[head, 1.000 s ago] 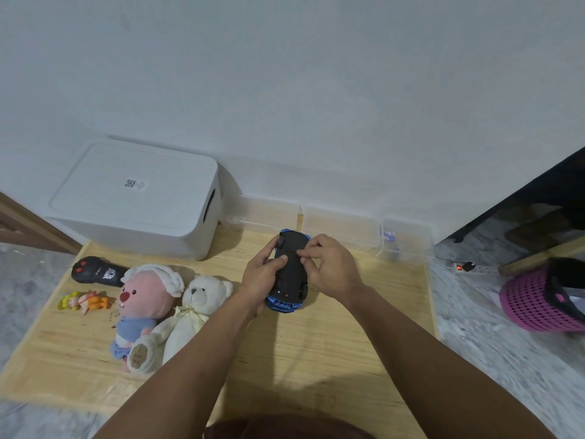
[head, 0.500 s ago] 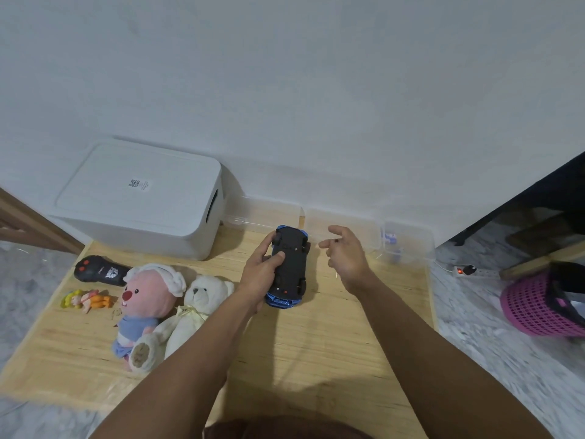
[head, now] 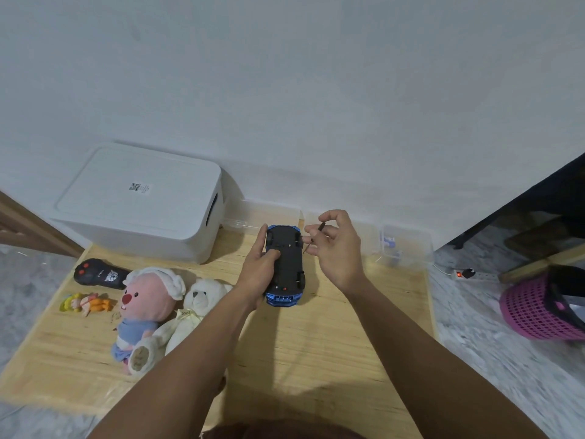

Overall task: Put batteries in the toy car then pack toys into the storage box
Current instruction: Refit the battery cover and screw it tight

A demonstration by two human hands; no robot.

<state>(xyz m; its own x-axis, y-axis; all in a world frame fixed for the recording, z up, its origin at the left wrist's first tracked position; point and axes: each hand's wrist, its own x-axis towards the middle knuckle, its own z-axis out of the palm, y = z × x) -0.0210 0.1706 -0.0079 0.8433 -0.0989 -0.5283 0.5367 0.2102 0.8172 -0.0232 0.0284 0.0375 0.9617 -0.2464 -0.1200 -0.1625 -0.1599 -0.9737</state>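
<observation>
A blue toy car (head: 286, 264) lies upside down over the wooden board, its black underside facing up. My left hand (head: 258, 267) grips its left side, thumb pressed on the underside. Just right of the car, my right hand (head: 335, 248) pinches a small thin screwdriver (head: 313, 237) between the fingers, its tip pointing down toward the car's edge. The white storage box (head: 139, 201) stands with its lid on at the back left. A pink plush (head: 148, 299), a white teddy bear (head: 190, 315), a small doll (head: 85, 304) and a black remote (head: 98, 275) lie to the left.
Clear plastic containers (head: 405, 245) line the wall behind the car; the right one holds small blue-white items. The wooden board (head: 316, 343) sits on a marble floor. A pink basket (head: 538, 308) and a power strip (head: 465, 274) are on the right.
My right hand came off the car's underside and moved right. It now holds a small screwdriver beside the car. The left hand keeps its grip on the car.
</observation>
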